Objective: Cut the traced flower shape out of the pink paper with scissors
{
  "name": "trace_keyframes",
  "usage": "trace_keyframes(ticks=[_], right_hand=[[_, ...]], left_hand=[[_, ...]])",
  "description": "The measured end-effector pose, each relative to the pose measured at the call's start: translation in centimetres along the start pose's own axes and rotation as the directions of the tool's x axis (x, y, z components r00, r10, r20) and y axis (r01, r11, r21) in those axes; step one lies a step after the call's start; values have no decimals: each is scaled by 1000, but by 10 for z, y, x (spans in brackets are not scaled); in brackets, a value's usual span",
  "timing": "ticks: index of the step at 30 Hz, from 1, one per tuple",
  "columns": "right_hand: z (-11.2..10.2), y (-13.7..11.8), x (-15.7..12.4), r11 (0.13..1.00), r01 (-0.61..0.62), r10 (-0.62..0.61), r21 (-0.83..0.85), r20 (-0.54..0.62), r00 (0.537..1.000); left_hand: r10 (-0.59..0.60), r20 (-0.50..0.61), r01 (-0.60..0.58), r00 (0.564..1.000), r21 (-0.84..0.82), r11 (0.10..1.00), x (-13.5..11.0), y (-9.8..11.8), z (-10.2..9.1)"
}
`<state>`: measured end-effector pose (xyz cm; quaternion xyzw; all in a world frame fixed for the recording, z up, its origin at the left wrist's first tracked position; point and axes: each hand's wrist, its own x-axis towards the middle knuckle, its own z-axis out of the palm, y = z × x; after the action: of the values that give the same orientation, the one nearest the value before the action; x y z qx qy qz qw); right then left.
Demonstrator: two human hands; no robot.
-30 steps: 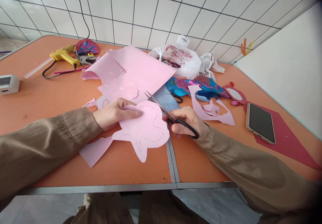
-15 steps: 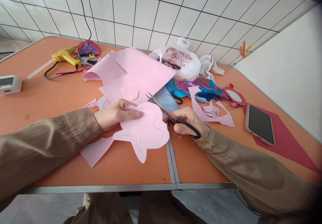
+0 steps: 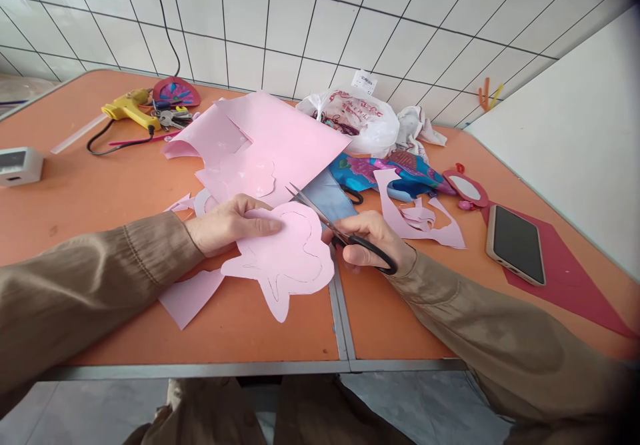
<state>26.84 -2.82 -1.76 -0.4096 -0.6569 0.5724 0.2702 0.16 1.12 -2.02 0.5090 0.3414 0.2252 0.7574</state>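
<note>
My left hand pinches a pink cut-out sheet by its upper left part, thumb on top. The cut-out has a wavy outline, a pointed tip hanging towards me, and thin pencil lines drawn inside its edge. In my right hand is a pair of scissors with black handles, fingers through the loops. Their blades are slightly apart, point up and left, and lie along the cut-out's upper right edge. A larger pink sheet lies just beyond, with a small pink cut-out on it.
Pink offcuts lie right of the scissors, another pink scrap by my left sleeve. A phone rests on red sheet material. At the back are a yellow glue gun, keys, a plastic bag and patterned blue fabric.
The scissors and the cut-out have shifted very slightly to the left in view. Both hands keep their holds.
</note>
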Motion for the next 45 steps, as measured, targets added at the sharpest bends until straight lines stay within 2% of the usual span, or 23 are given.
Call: trace_keyframes(ticks=[13, 20, 28, 45], right_hand=[[1, 1, 0, 1000, -4, 4, -5, -26, 1000], [-3, 9, 5, 1000, 26, -26, 12, 27, 999], [-2, -4, -1, 1000, -21, 21, 11, 1, 1000], [-4, -6, -1, 998, -47, 45, 42, 47, 998]], left_hand=[[5, 24, -4, 1000, -26, 1000, 1, 1, 2], [-10, -3, 10, 1000, 9, 1000, 1, 0, 0], [-16, -16, 16, 1000, 16, 1000, 1, -1, -1], [-18, -12, 19, 1000, 92, 996, 1, -1, -2]])
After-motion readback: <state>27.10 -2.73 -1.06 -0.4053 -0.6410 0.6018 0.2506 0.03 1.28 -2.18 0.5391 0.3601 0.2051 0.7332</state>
